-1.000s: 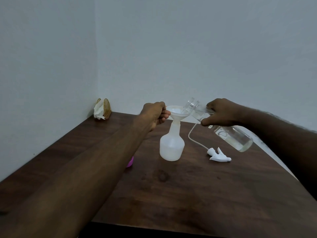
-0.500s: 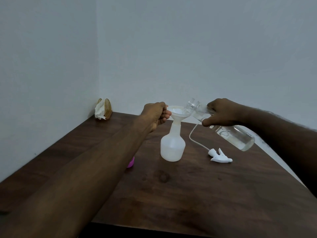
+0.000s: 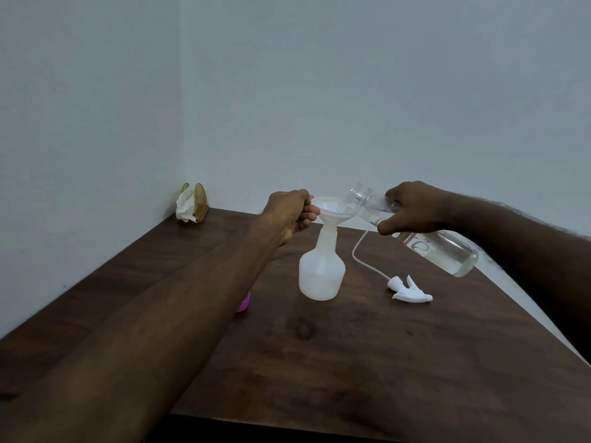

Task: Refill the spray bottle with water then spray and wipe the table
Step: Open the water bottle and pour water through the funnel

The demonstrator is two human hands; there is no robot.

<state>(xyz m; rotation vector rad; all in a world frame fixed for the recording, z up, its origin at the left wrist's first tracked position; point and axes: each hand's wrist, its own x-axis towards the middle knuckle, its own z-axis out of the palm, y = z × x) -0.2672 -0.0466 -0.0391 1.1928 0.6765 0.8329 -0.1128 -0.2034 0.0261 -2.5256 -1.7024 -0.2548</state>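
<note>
The scene is taken from one head-worn wide-angle camera, pointed forward and down across the table (image 3: 351, 362) toward the room corner (image 3: 179, 139), close above the near edge.

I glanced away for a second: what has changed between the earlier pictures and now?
Nothing visibly moved, and nothing was grabbed or let go. The right hand still holds the water bottle tipped over the funnel, the left hand still grips the funnel's rim atop the spray bottle, and the trigger head still lies on the table.
</note>
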